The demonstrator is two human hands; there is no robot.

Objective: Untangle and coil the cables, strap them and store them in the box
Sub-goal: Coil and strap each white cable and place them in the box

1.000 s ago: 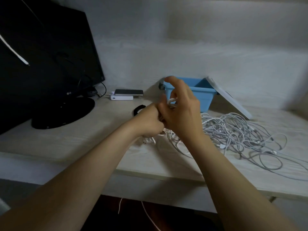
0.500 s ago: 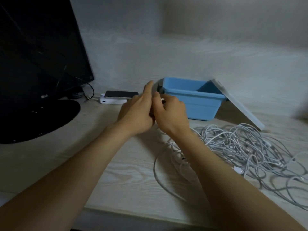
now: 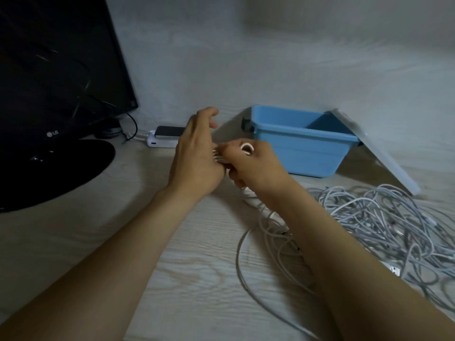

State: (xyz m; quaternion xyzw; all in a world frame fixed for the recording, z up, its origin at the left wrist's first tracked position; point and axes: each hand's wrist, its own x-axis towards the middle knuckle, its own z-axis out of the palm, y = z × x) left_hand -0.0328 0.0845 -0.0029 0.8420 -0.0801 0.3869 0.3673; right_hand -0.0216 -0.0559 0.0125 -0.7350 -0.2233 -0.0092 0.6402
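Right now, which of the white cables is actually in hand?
The white cable bunched between left hand and right hand, its tail looping on the desk; the tangled pile lies loose at right.
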